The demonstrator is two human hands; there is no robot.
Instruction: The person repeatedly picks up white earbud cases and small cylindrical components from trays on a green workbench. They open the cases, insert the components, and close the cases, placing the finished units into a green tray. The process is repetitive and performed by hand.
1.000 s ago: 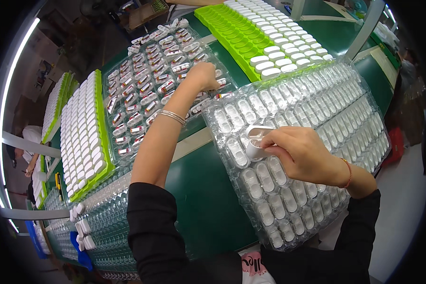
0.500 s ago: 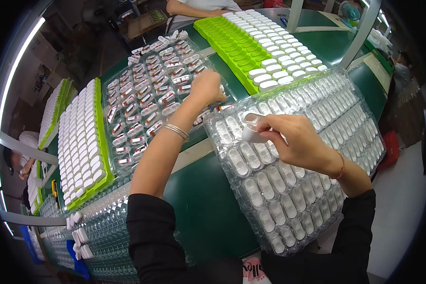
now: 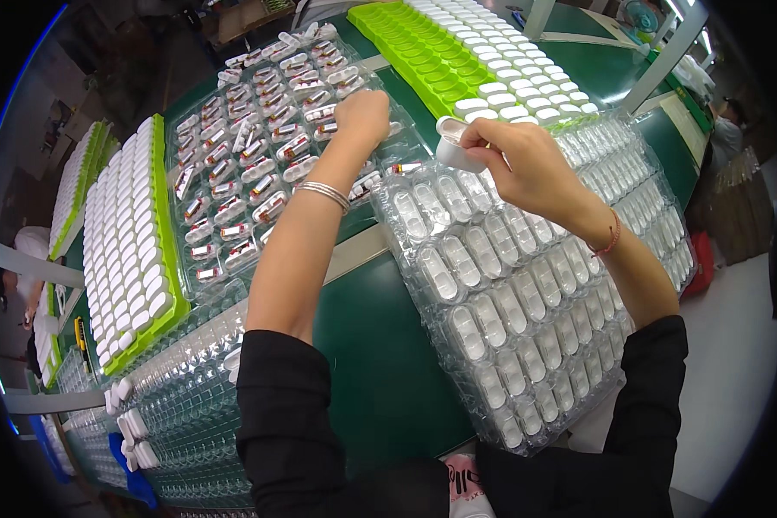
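Observation:
My right hand pinches a white oval plastic shell, hollow side up, above the far left corner of a clear blister tray. Oval white pieces fill that tray's rows of pockets. My left hand is closed, knuckles up, over the right side of another clear tray. In this one lie many small oval cases with red, black and white parts inside. The left fingertips point away and down, so anything between them is hidden. One loose red-and-white part rests near the corner between both trays.
Beyond the trays lies a bright green moulded tray, partly filled with white oval shells. Another green tray full of shells stands left. Stacked clear trays lie near left on the green table. Metal posts rise at the right.
The surroundings have shifted slightly in view. My left hand has moved away from me and a little left over the tray; the right hand, still pinching the shell, has shifted slightly farther away.

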